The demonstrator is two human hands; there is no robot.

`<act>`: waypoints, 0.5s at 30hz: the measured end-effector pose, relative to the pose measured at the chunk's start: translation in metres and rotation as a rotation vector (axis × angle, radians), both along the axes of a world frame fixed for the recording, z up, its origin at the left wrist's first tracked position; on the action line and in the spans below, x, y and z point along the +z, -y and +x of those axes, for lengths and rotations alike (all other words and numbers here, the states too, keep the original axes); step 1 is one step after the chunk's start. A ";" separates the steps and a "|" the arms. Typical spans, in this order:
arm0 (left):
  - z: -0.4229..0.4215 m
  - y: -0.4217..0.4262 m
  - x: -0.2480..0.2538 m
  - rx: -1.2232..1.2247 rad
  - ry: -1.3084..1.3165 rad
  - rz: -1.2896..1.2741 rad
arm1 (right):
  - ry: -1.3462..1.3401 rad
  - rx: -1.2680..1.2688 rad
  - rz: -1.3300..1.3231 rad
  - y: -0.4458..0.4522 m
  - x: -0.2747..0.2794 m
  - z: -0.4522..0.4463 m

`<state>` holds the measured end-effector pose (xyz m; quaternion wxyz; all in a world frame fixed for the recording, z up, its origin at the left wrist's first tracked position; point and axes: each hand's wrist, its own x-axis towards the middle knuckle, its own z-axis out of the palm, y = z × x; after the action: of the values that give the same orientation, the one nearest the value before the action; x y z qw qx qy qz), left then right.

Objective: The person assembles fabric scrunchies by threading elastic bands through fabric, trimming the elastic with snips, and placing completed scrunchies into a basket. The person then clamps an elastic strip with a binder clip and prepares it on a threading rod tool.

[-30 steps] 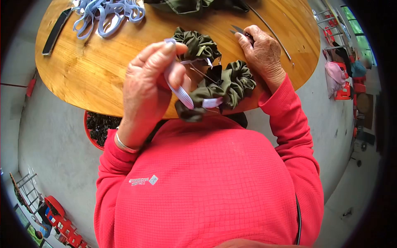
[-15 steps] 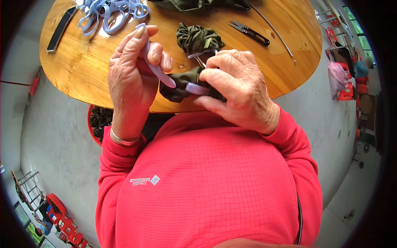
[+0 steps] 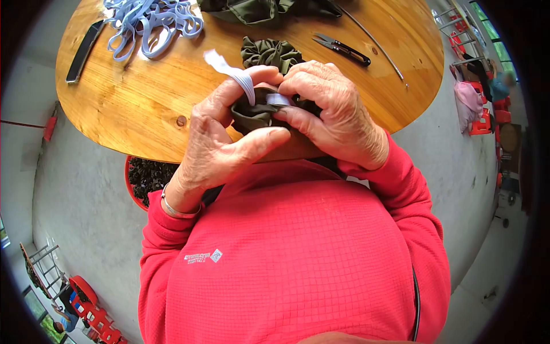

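Dark green cloth sits between both hands at the worktop's near edge; right hand has fingers pinched on a pale elastic end; left hand has thumb spread wide, hidden fingers' hold can't be told; loose elastic tail crosses its index, could slip into the cloth if unpinned.

I'm facing a wooden table, grey floor spreading around, red stools standing both sides, windows showing daylight.

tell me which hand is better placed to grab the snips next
Right hand, likely: the snips lie on the table just beyond it, though it holds green cloth; the left hand is farther off, elastic across its index finger.
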<state>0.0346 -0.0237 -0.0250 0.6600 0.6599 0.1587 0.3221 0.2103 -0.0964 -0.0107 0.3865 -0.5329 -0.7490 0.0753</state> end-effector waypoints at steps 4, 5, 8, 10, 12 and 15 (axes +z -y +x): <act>-0.002 0.003 0.009 0.037 -0.181 -0.115 | -0.045 0.145 -0.108 -0.001 0.008 0.010; -0.002 0.002 0.010 0.034 -0.214 -0.079 | -0.039 0.151 -0.130 -0.001 0.010 0.011; -0.002 0.003 0.009 0.069 -0.258 0.016 | -0.019 0.160 -0.185 0.001 0.013 0.014; -0.002 0.004 0.003 0.069 -0.260 0.063 | -0.003 0.162 -0.200 0.002 0.014 0.014; -0.001 0.005 0.000 0.069 -0.256 0.091 | -0.008 0.169 -0.204 0.002 0.015 0.015; 0.000 0.005 -0.001 0.053 -0.256 0.113 | 0.000 0.165 -0.223 0.002 0.015 0.015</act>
<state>0.0343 -0.0288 -0.0258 0.5875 0.7273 0.2406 0.2608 0.2257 -0.0981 0.0041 0.3174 -0.5089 -0.7774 0.1894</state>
